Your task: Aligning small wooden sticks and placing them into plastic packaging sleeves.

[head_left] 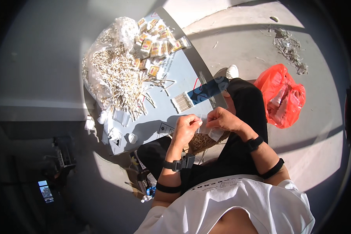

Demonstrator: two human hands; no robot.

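Just past the table's near edge, my left hand [186, 129] pinches one side of a small clear plastic bag [215, 135]. The fingers of my right hand [224, 119] are closed on its other side. Beyond my hands, a neat row of cotton swabs [181, 102] lies side by side on the table, against a dark blue patterned strip [207, 92]. A large heap of loose cotton swabs [121, 78] spills out of a big clear bag [125, 28] at the left. Several filled packs of cotton swabs [156, 48] are piled at the far end.
The grey table [183, 70] slants across the view. Clear plastic sleeves [121, 117] and a crumpled white piece [133, 138] lie near its left corner. A red plastic bag [282, 97] stands on the floor at the right, with plastic scraps [289, 48] farther off. My black-trousered leg [249, 105] flanks the table.
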